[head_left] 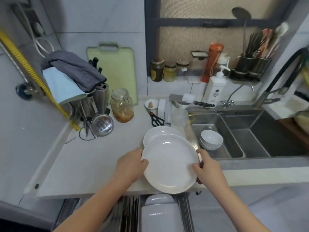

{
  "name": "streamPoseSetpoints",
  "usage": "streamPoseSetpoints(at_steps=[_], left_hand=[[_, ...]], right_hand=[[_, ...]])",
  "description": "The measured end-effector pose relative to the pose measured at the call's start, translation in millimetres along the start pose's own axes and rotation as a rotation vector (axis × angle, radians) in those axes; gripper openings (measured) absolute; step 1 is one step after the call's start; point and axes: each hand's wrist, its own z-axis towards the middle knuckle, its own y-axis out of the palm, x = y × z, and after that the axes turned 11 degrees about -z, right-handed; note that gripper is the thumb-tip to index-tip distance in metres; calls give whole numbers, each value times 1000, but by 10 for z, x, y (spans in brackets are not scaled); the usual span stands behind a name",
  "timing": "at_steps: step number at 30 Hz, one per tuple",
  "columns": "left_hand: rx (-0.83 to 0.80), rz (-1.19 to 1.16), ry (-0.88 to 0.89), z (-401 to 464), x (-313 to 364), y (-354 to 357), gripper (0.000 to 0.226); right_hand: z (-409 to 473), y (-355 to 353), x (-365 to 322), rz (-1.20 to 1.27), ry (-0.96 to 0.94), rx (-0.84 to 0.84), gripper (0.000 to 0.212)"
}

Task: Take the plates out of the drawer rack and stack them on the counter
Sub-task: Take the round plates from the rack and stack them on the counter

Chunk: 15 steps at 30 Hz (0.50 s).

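Note:
I hold a large white plate (169,163) by its rim, my left hand (132,164) on its left edge and my right hand (207,167) on its right edge. It hovers, slightly tilted, over the front of the pale counter (93,158). Behind it, another white plate (158,133) lies flat on the counter, partly hidden by the held one. Below the counter edge the drawer rack (130,213) is pulled out, with white plates (158,213) standing on edge in it.
Scissors (156,118), a clear cup (179,117), a glass jar (122,106) and a metal strainer (102,125) stand behind the plates. To the right lies a steel sink (234,131) holding stacked white bowls (211,139). A knife block with cloths sits at the left.

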Motion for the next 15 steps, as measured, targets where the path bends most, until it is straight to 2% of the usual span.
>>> streamPoseSetpoints(at_steps=[6, 15], left_hand=[[57, -67, -58, 668, 180, -224, 20], [-85, -43, -187, 1256, 108, -38, 30]], right_hand=[[727, -180, -328, -39, -40, 10, 33], [1336, 25, -333, -276, -53, -105, 29]])
